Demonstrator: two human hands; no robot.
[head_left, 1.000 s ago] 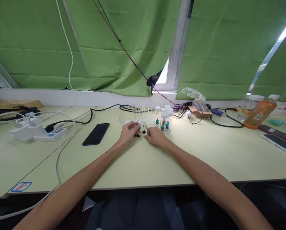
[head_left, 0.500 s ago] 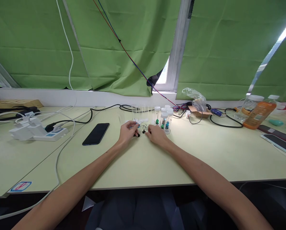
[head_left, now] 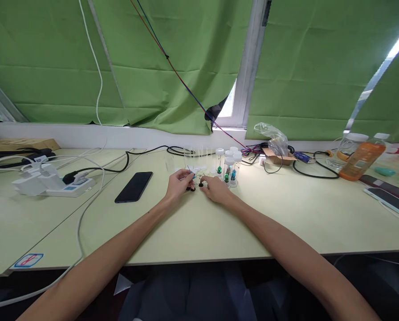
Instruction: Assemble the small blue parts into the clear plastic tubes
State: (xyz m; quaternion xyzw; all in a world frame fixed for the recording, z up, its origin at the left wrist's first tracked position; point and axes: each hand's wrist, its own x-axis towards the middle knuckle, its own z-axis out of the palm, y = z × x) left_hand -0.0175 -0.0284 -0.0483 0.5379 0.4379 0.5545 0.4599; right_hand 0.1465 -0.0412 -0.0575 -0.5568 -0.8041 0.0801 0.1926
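My left hand (head_left: pixel 177 186) pinches a small blue piece (head_left: pixel 192 175) with a thin stem between thumb and fingertips. Below those fingers, small black pieces (head_left: pixel 190 189) lie on the table, partly hidden. My right hand (head_left: pixel 217 189) has its fingers closed at a small black piece with an upright stem (head_left: pixel 201 184). Thin wire-like bits lie between the hands, too small to make out. Just behind my right hand stand several clear tubes with white caps (head_left: pixel 229 161), holding green and blue pieces. Uncapped clear tubes (head_left: pixel 189 157) stand behind my left hand.
A black phone (head_left: pixel 134 187) lies left of my hands. Farther left is a power strip (head_left: pixel 67 189) with plugs and loose white cables. At the back right sit a small cardboard box (head_left: pixel 279 157), black cables and an orange bottle (head_left: pixel 363 159). Green cloth (head_left: pixel 173 89) hangs behind the table.
My right hand has moved slightly left, its fingertips now reaching the small black piece between the hands. My left hand holds the blue piece almost unchanged.
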